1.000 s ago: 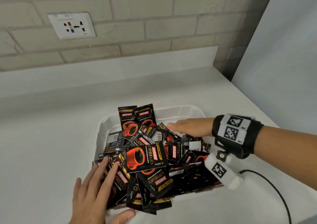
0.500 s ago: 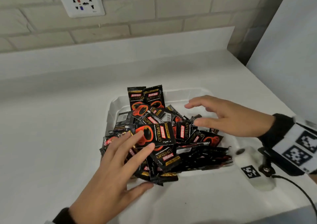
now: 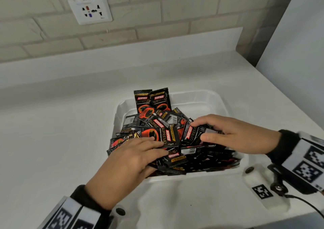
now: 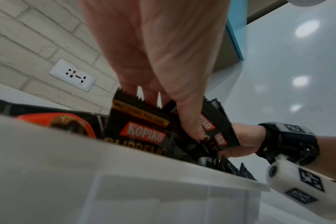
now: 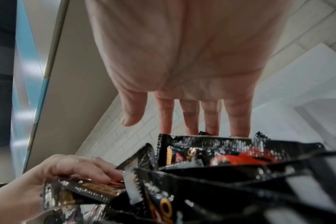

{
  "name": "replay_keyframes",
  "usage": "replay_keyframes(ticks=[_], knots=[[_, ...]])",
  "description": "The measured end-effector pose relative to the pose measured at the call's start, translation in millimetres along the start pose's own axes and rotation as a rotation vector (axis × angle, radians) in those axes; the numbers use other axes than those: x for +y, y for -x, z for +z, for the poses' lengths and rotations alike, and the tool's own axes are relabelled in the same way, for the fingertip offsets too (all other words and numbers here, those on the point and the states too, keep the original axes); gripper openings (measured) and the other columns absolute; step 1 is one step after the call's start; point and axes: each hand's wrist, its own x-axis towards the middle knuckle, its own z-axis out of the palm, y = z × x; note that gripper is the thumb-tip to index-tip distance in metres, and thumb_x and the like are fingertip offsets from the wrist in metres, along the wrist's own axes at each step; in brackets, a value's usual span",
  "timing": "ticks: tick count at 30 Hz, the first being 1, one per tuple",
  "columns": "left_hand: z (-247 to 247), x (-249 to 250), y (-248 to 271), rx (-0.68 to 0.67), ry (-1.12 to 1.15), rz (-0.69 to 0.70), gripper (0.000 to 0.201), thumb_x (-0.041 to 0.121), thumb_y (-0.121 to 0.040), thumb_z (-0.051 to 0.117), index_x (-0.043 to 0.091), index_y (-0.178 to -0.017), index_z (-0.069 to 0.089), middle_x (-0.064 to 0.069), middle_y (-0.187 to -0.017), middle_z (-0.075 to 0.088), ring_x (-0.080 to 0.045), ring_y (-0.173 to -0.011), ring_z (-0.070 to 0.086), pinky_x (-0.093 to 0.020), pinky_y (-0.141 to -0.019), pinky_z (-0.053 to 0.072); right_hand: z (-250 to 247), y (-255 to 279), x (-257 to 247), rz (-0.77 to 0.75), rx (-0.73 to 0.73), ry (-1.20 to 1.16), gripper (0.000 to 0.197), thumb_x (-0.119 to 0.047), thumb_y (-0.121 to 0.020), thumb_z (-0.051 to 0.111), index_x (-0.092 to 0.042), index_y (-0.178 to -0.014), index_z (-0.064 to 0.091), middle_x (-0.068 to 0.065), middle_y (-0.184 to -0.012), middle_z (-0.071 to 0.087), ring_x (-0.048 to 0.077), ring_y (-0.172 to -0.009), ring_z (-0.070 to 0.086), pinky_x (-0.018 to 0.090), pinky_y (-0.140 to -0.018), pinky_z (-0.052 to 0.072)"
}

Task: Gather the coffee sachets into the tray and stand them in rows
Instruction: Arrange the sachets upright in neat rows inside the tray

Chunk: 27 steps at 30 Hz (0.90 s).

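A heap of coffee sachets (image 3: 168, 141) was seen piled in the white tray (image 3: 206, 99) on the counter (image 3: 61, 123); two stood upright at the far wall. The left hand (image 3: 129, 160) was laid flat on the heap, fingers extended. One sachet (image 3: 191, 134) was pinched by the right hand (image 3: 233, 134).

Tray (image 3: 198, 99) floor hidden under heaped sachets (image 3: 201, 160); left hand (image 3: 129, 160) fingertips buried in heap; wrist views blurred.
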Motion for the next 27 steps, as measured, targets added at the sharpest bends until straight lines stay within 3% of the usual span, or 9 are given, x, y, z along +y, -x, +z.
replay_keyframes(ticks=[2,5,9,15,17,19,22,27], knots=[[-2,4,0,0.036,-0.004,-0.009,0.039,0.026,-0.069,0.066,0.033,-0.107,0.062,0.012,-0.106,0.069,-0.009,-0.104,0.060,-0.024,-0.088,0.047,-1,1,0,0.001,-0.005,-0.008,0.059,-0.057,-0.075,0.041,-0.034,-0.129,0.043,-0.019,-0.127,0.050,-0.007,-0.114,0.048,0.026,-0.103,0.038],[-6,7,-2,0.070,0.043,-0.032,0.036,0.026,-0.076,0.043,0.033,-0.110,0.052,0.012,-0.106,0.069,-0.003,-0.103,0.052,-0.020,-0.087,0.039,-4,2,-1,0.011,-0.009,-0.018,0.055,-0.055,-0.075,0.041,-0.037,-0.127,0.042,-0.022,-0.126,0.051,-0.010,-0.112,0.049,0.020,-0.101,0.038],[-6,7,-2,0.112,0.084,-0.056,0.034,0.021,-0.080,0.041,0.029,-0.112,0.051,0.009,-0.105,0.070,-0.003,-0.100,0.053,-0.023,-0.083,0.042,-6,2,1,0.013,-0.008,-0.045,0.053,-0.056,-0.075,0.041,-0.040,-0.126,0.042,-0.023,-0.126,0.051,-0.011,-0.110,0.050,0.018,-0.099,0.039],[-8,13,-1,0.133,0.080,-0.084,0.033,0.022,-0.082,0.040,0.031,-0.112,0.050,0.001,-0.120,0.064,-0.007,-0.107,0.052,-0.022,-0.083,0.045,-5,1,5,-0.001,0.002,-0.087,0.050,-0.057,-0.075,0.041,-0.042,-0.122,0.044,-0.023,-0.128,0.050,-0.011,-0.113,0.048,0.018,-0.102,0.037],[-11,15,-1,0.145,0.092,-0.087,0.031,0.020,-0.082,0.041,0.030,-0.111,0.050,0.001,-0.114,0.067,-0.005,-0.104,0.052,-0.022,-0.080,0.042,-5,1,4,0.002,0.006,-0.100,0.048,-0.055,-0.076,0.040,-0.042,-0.122,0.044,-0.022,-0.127,0.051,-0.012,-0.112,0.049,0.014,-0.100,0.036],[-14,15,-3,0.172,0.078,-0.085,0.032,0.018,-0.081,0.041,0.028,-0.110,0.049,0.005,-0.098,0.071,-0.002,-0.092,0.052,-0.019,-0.076,0.040,-5,0,3,0.003,0.015,-0.117,0.049,-0.054,-0.076,0.040,-0.040,-0.122,0.045,-0.021,-0.126,0.052,-0.011,-0.111,0.049,0.014,-0.099,0.036],[-18,16,-5,0.243,0.047,-0.085,0.033,0.015,-0.079,0.042,0.024,-0.110,0.050,0.011,-0.081,0.065,-0.003,-0.079,0.047,-0.016,-0.070,0.038,-5,1,3,-0.005,0.023,-0.130,0.044,-0.052,-0.077,0.038,-0.042,-0.119,0.045,-0.021,-0.123,0.053,-0.011,-0.111,0.049,0.011,-0.098,0.036],[-26,13,3,0.336,0.106,-0.154,0.034,0.023,-0.083,0.043,0.028,-0.116,0.050,0.009,-0.080,0.063,-0.005,-0.078,0.049,-0.016,-0.069,0.042,-16,3,2,-0.022,0.095,-0.166,0.035,-0.052,-0.079,0.034,-0.047,-0.112,0.045,-0.025,-0.123,0.050,-0.014,-0.115,0.044,0.005,-0.096,0.034]])
